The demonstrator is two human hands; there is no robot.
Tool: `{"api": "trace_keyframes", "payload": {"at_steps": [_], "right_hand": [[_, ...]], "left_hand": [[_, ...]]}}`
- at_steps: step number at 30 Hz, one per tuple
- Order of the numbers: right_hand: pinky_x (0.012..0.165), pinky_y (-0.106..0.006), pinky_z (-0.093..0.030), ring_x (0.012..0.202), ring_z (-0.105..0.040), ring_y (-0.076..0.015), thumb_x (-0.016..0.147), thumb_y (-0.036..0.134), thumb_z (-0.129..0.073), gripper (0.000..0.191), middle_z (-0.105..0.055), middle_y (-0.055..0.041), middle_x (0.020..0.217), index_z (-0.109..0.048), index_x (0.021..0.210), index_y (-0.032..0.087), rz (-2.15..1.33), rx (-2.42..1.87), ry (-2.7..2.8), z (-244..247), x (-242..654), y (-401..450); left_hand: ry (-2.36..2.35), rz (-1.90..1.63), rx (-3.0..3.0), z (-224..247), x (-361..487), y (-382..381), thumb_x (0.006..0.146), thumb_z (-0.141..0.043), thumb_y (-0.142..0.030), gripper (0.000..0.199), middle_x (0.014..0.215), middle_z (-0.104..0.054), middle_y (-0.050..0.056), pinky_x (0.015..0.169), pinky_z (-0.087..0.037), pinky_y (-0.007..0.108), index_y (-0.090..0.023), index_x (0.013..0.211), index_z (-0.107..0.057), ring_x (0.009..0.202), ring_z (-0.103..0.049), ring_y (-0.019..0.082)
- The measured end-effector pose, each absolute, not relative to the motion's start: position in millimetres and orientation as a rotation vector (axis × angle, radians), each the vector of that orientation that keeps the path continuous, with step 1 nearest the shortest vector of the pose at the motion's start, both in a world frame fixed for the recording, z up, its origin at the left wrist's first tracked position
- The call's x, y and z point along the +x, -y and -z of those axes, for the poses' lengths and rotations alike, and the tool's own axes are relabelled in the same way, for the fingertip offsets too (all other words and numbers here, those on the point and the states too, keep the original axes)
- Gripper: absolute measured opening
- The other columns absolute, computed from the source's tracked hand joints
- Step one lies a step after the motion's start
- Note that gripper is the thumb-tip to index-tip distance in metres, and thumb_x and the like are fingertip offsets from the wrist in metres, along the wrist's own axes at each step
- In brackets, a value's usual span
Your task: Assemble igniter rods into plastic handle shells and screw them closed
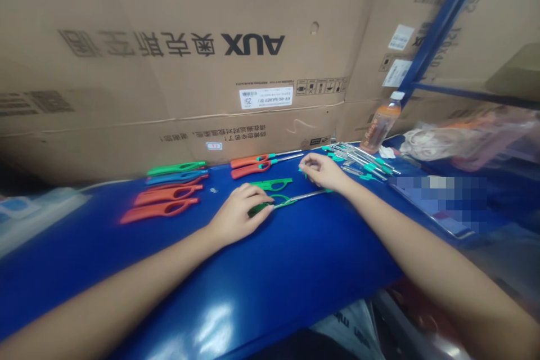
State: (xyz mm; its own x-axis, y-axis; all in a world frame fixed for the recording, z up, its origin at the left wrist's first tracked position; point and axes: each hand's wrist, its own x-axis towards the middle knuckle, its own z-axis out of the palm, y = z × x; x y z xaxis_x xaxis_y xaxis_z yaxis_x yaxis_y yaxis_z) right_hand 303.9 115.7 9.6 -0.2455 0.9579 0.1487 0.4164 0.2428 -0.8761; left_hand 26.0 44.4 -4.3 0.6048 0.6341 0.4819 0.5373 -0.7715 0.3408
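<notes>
My left hand point(242, 212) is closed around the handle end of a green lighter-shaped piece point(282, 200) lying on the blue table point(270, 275). A metal rod point(310, 196) reaches right from that piece. Just behind it lies a green handle shell point(276, 184). My right hand point(323, 171) is raised a little beyond the rod, its fingers pinched on a small green part point(302, 169). Two orange-red handles with rods point(251, 169) lie farther back. At the left are a green handle point(177, 168), a blue one point(175, 178) and two orange-red ones point(160, 211).
Several metal rods with green ends point(363, 160) lie at the back right, beside an orange drink bottle point(381, 124). A flat, partly blurred item point(430, 202) and plastic bags point(439, 140) are at the right. Large cardboard point(169, 84) stands behind the table.
</notes>
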Motion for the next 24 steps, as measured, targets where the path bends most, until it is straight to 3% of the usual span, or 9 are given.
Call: {"api": "trace_keyframes", "payload": {"at_steps": [4, 8, 14, 19, 24], "right_hand": [[0.045, -0.023, -0.043, 0.055, -0.057, -0.0125, 0.082, 0.039, -0.064, 0.023, -0.062, -0.0009, 0.071, -0.057, 0.089, 0.018, -0.925, -1.323, 1.867, 2, 297, -118], [0.06, -0.026, -0.045, 0.06, -0.053, -0.0115, 0.077, 0.032, -0.07, 0.017, -0.063, -0.0016, 0.074, -0.063, 0.082, 0.017, -0.815, -1.349, 1.939, -1, 301, -118], [0.061, -0.026, -0.041, 0.065, -0.053, -0.0138, 0.079, 0.049, -0.069, 0.032, -0.063, -0.0009, 0.077, -0.061, 0.086, 0.019, -0.51, -1.437, 2.152, -8, 307, -111], [0.063, -0.025, -0.043, 0.066, -0.059, -0.0139, 0.081, 0.023, -0.066, 0.008, -0.068, -0.0013, 0.076, -0.067, 0.087, 0.018, -0.56, -1.492, 2.251, -11, 304, -108], [0.067, -0.026, -0.047, 0.07, -0.062, -0.0152, 0.081, 0.009, -0.059, 0.025, -0.072, -0.0024, 0.082, -0.075, 0.096, 0.02, -0.532, -1.539, 2.23, -11, 307, -114]], "left_hand": [[-0.949, -0.864, 2.689, 4, 25, -44, 0.095, -0.06, -0.035, 0.018, 0.104, -0.07, 0.006, 0.092, -0.047, 0.039, -0.024, 0.102, -0.072, 0.099, -0.061, 0.022], [-0.935, -0.823, 2.724, 5, 24, -45, 0.095, -0.06, -0.029, 0.013, 0.101, -0.071, 0.005, 0.091, -0.046, 0.039, -0.024, 0.099, -0.071, 0.098, -0.061, 0.021], [-0.944, -0.837, 2.717, 6, 24, -46, 0.094, -0.059, -0.025, 0.012, 0.097, -0.071, 0.005, 0.089, -0.047, 0.038, -0.023, 0.096, -0.071, 0.095, -0.061, 0.021], [-0.95, -0.82, 2.723, 5, 26, -44, 0.092, -0.061, -0.024, 0.01, 0.098, -0.071, 0.004, 0.089, -0.047, 0.038, -0.023, 0.093, -0.07, 0.096, -0.061, 0.021], [-0.934, -0.814, 2.731, 4, 26, -43, 0.093, -0.059, -0.024, 0.011, 0.099, -0.07, 0.005, 0.09, -0.047, 0.038, -0.022, 0.094, -0.07, 0.097, -0.061, 0.021]]}}
